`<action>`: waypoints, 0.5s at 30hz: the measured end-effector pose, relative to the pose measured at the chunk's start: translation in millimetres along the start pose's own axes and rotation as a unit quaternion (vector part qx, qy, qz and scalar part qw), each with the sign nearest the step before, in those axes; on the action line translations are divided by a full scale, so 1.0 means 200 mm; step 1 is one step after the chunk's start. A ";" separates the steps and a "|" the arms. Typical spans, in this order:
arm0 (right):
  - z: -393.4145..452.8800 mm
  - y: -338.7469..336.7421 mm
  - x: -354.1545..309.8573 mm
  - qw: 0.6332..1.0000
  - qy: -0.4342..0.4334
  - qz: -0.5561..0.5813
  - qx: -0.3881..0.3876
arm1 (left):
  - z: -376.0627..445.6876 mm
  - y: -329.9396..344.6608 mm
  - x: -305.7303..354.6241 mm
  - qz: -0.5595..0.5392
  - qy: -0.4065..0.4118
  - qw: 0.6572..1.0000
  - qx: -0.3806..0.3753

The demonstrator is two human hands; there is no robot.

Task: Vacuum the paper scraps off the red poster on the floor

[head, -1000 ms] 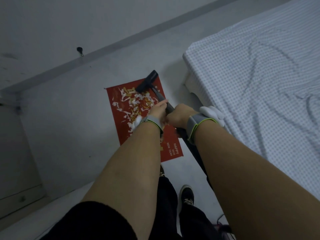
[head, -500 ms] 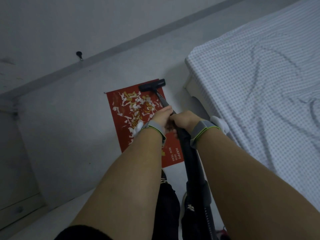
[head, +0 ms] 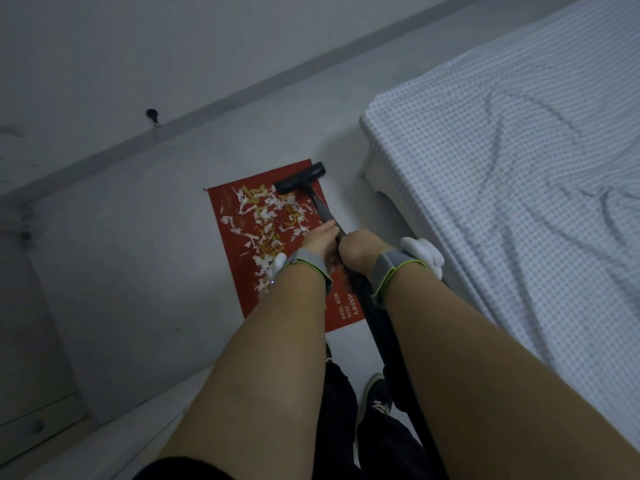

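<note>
A red poster [head: 239, 271] with gold lettering lies on the grey floor, strewn with several white paper scraps [head: 263, 216]. A black stick vacuum runs from between my legs up to its floor head [head: 300, 182], which rests on the poster's far right corner. My left hand [head: 320, 239] and my right hand [head: 358, 251] grip the vacuum's tube [head: 322, 209] side by side, both wearing grey wristbands. The vacuum's body [head: 391, 358] passes between my forearms.
A bed [head: 512, 168] with a checked sheet fills the right side, its corner close to the poster. A wall and skirting run along the back, with a small black doorstop [head: 152, 116]. My shoe [head: 375, 396] stands below the poster.
The vacuum head has turned from tilted to lying across the poster's far right corner, and my hands have shifted slightly with the tube.
</note>
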State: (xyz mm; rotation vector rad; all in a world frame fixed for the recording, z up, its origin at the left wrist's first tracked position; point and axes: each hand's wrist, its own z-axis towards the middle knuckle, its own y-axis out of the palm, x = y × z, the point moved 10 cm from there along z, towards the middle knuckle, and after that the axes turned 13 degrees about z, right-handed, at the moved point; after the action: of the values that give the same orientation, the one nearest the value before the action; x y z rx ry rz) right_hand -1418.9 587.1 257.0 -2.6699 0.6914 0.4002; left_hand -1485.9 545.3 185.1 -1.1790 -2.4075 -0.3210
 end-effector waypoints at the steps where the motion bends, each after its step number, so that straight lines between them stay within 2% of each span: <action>1: 0.01 0.00 0.02 1.000 -0.006 -0.019 0.000 | -0.02 0.01 -0.01 -0.001 0.003 1.000 -0.003; 2: 0.02 -0.01 0.02 1.000 -0.005 -0.018 0.007 | -0.03 0.02 -0.02 0.003 0.003 1.000 -0.006; 4: -0.01 -0.01 0.06 0.996 -0.022 -0.090 0.017 | -0.04 0.03 -0.05 0.013 0.004 1.000 0.001; 6: -0.02 -0.01 0.12 0.997 -0.014 -0.070 -0.002 | -0.07 0.05 -0.10 0.003 -0.006 1.000 0.000; 8: -0.02 -0.01 0.20 0.999 0.017 0.024 -0.024 | -0.11 0.08 -0.16 0.000 -0.017 1.000 0.003; 10: -0.04 -0.02 0.29 0.997 0.010 0.064 -0.039 | -0.17 0.12 -0.22 -0.001 -0.026 1.000 0.011; 15: -0.12 -0.08 0.43 0.999 0.022 0.003 -0.039 | -0.23 0.22 -0.36 -0.008 -0.040 0.999 0.013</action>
State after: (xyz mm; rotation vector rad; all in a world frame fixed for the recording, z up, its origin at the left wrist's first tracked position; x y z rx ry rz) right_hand -1333.3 554.1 252.7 -2.7582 0.7106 0.3784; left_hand -1399.8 504.8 191.5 -1.1825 -2.4839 -0.2520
